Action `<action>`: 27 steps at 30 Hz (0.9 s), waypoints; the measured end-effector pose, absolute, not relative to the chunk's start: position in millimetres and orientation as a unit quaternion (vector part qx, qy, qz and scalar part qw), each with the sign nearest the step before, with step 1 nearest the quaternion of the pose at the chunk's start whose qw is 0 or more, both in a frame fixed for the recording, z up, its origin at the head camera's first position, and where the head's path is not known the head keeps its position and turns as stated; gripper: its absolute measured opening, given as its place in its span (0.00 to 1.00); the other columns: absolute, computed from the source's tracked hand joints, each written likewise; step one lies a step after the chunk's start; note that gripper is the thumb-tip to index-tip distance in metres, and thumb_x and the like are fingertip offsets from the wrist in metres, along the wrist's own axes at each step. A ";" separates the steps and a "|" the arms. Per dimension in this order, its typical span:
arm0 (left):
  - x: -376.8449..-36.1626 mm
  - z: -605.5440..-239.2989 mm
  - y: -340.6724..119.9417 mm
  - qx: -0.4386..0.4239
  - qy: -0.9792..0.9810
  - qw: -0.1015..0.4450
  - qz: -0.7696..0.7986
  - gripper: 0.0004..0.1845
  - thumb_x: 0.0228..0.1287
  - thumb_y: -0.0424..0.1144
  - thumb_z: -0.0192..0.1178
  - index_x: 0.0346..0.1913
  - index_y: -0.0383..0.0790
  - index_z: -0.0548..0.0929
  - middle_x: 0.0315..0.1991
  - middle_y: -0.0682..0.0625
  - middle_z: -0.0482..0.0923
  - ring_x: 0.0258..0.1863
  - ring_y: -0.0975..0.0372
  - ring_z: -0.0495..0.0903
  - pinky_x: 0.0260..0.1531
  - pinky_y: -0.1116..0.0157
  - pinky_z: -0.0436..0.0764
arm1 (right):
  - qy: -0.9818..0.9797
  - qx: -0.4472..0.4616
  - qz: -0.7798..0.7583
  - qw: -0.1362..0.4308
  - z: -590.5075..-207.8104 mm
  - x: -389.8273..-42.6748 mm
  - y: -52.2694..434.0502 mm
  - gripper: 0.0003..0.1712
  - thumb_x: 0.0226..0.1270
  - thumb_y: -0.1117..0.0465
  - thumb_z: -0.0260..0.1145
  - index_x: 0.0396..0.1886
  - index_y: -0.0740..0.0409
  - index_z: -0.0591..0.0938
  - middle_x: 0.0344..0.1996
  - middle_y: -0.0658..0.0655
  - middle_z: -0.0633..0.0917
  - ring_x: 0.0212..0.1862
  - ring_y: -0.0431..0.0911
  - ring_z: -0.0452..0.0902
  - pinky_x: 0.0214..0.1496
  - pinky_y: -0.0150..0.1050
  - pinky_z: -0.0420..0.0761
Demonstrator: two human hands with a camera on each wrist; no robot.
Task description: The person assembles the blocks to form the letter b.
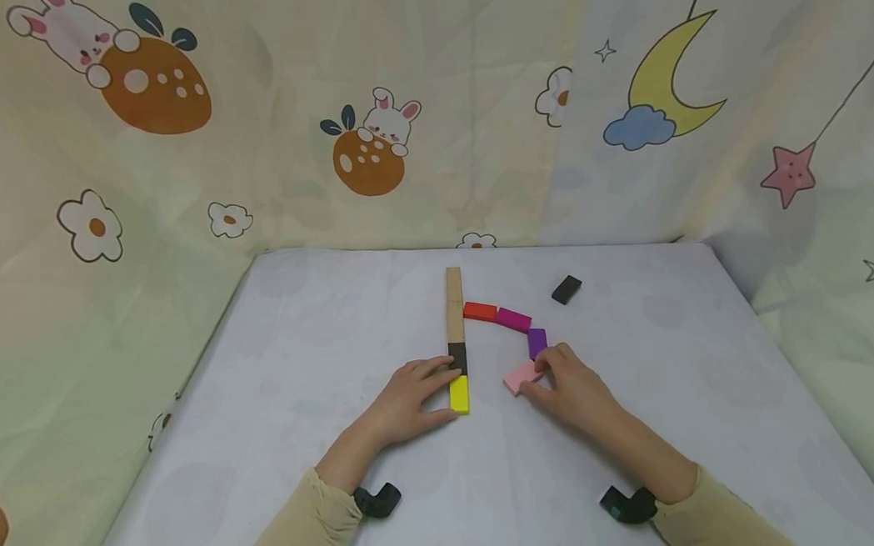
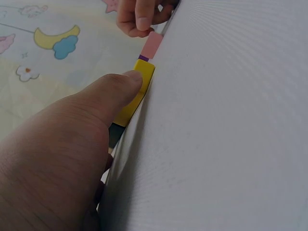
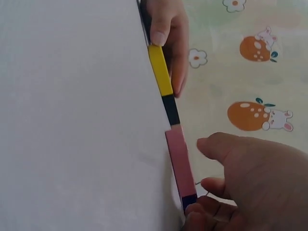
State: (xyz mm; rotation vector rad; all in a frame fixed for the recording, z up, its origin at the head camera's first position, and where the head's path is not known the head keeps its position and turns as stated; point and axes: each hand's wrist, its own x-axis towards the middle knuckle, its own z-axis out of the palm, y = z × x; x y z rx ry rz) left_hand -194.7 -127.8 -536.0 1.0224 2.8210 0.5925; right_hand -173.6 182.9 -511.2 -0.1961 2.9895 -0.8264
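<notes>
Rectangular blocks lie on the white-covered table. Two tan blocks [image 1: 455,305], a black block [image 1: 457,359] and a yellow block [image 1: 459,394] form a straight column. From its right side curve a red block [image 1: 480,311], a magenta block [image 1: 514,319], a purple block [image 1: 536,343] and a pink block [image 1: 520,377]. My left hand [image 1: 410,397] rests beside the column, fingers extended to the black and yellow blocks, thumb at the yellow one's near end. Over the pink block is my right hand [image 1: 575,394]; in the right wrist view its thumb [image 3: 211,147] stands apart from the block.
A loose black block [image 1: 566,289] lies at the back right of the table. Behind and beside the table hangs a printed fabric [image 1: 473,120] with rabbits, flowers and a moon. A dark strap-on device [image 1: 378,501] sits at the left wrist, another [image 1: 628,505] at the right.
</notes>
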 end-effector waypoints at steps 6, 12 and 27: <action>-195.2 -534.1 -125.0 0.334 0.922 0.041 0.193 0.35 0.66 0.64 0.56 0.74 0.64 0.64 0.77 0.61 0.55 0.74 0.57 0.59 0.74 0.52 0.59 | 0.945 -0.059 -0.320 0.002 -503.8 -193.8 219.3 0.16 0.72 0.48 0.61 0.50 0.53 0.76 0.55 0.57 0.72 0.40 0.47 0.71 0.38 0.37 0.75; -195.1 -534.1 -126.5 0.329 0.925 0.045 0.182 0.35 0.66 0.64 0.56 0.74 0.65 0.63 0.77 0.61 0.55 0.74 0.57 0.59 0.74 0.52 0.59 | 0.938 -0.036 -0.345 -0.007 -500.4 -227.4 252.7 0.25 0.75 0.44 0.56 0.59 0.56 0.74 0.64 0.64 0.68 0.43 0.51 0.74 0.37 0.37 0.78; -194.4 -535.5 -127.7 0.334 0.923 0.037 0.185 0.35 0.66 0.63 0.58 0.74 0.63 0.64 0.77 0.60 0.56 0.74 0.57 0.60 0.74 0.52 0.60 | 0.937 -0.004 -0.346 0.041 -496.0 -293.1 274.1 0.43 0.72 0.46 0.60 0.77 0.62 0.56 0.73 0.72 0.58 0.65 0.67 0.67 0.63 0.61 0.73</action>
